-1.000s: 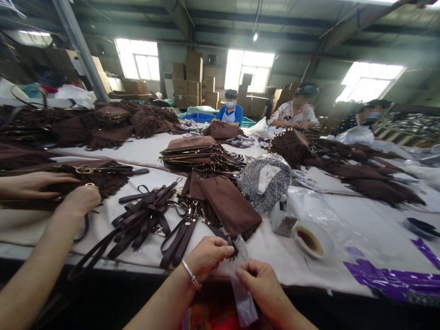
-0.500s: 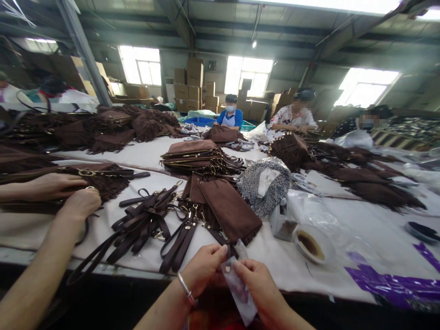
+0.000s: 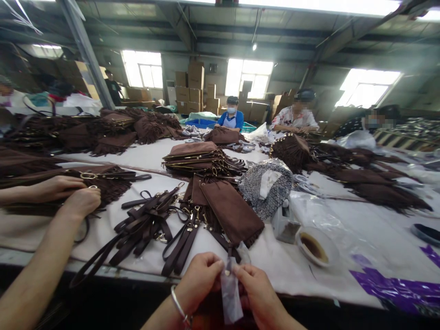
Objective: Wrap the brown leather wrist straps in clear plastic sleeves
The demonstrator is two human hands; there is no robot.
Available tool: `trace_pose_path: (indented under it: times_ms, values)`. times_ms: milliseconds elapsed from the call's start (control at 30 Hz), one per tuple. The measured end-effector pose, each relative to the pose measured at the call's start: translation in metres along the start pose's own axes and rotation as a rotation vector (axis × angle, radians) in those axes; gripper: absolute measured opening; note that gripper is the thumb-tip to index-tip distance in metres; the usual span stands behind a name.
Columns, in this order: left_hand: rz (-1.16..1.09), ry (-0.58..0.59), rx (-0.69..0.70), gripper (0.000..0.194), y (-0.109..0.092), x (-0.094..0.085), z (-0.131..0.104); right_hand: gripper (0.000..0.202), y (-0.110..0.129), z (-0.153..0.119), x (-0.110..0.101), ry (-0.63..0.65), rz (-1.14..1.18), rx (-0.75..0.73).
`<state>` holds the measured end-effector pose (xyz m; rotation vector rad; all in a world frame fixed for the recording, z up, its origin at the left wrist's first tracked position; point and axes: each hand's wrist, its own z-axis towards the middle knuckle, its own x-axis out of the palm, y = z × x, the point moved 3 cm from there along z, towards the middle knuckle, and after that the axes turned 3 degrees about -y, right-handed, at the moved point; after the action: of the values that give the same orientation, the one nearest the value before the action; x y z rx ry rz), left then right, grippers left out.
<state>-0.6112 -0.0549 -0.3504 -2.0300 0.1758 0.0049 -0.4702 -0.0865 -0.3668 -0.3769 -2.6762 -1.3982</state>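
At the table's front edge, my left hand (image 3: 201,277) pinches the left side of a small translucent plastic sleeve (image 3: 231,298). On the sleeve's right side, my right hand (image 3: 256,284) grips with thumb and forefinger. A brown strap with a gold stud shows at the top of the sleeve; how far it runs inside I cannot tell. The strap leads up toward a brown fringed pouch (image 3: 232,211) lying just beyond my hands. Left of the pouch lie brown wrist straps (image 3: 146,224) with gold clasps.
A co-worker's hands (image 3: 77,199) work at a fringed bag on the left. Stacked pouches (image 3: 192,158) stand ahead. To the right are a bundle of speckled grey fabric (image 3: 264,188), a bowl of brown liquid (image 3: 314,247) and purple plastic (image 3: 392,286). People sit across the table.
The sleeve has swung from a slant to hanging nearly straight down, with the stud now between my hands. My left hand has shifted slightly down, staying closed.
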Motion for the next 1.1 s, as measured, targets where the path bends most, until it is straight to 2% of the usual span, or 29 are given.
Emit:
trace_pose_path:
  times_ms: [100,200,333,467,567,733,867,967,1033,1100]
  values:
    - [0.213,-0.052,0.138,0.021,-0.014,-0.003,0.016,0.039,0.0,0.004,-0.001,0.024,-0.083,0.001]
    - [0.291,-0.093,0.215,0.021,-0.021,-0.002,0.035,0.033,0.001,0.013,0.0,-0.005,-0.114,0.002]
    - [0.296,-0.12,0.228,0.018,-0.021,0.001,0.053,0.03,0.002,0.027,0.006,-0.019,-0.073,0.013]
    - [0.285,-0.141,0.213,0.027,-0.018,-0.004,0.053,0.029,0.004,0.034,0.01,-0.043,0.021,0.021]
    - [0.284,-0.092,0.171,0.038,-0.013,-0.008,0.045,0.026,0.005,0.035,0.015,-0.048,0.099,0.042]
    - [0.129,0.115,-0.056,0.058,0.0,0.0,0.041,0.028,0.009,0.032,0.021,0.015,0.238,0.02]
    - [0.056,0.152,-0.071,0.057,-0.003,0.007,0.048,0.048,0.011,0.023,0.015,0.101,0.265,-0.017]
    - [0.017,0.181,-0.064,0.053,-0.006,0.011,0.052,0.062,0.014,0.019,-0.005,0.012,0.075,-0.117]
    - [-0.015,0.204,-0.08,0.052,-0.007,0.014,0.054,0.051,0.022,0.019,-0.018,-0.044,-0.175,-0.292]
    - [-0.052,0.239,-0.106,0.052,-0.009,0.015,0.055,0.03,0.038,0.018,-0.026,-0.043,-0.467,-0.59]
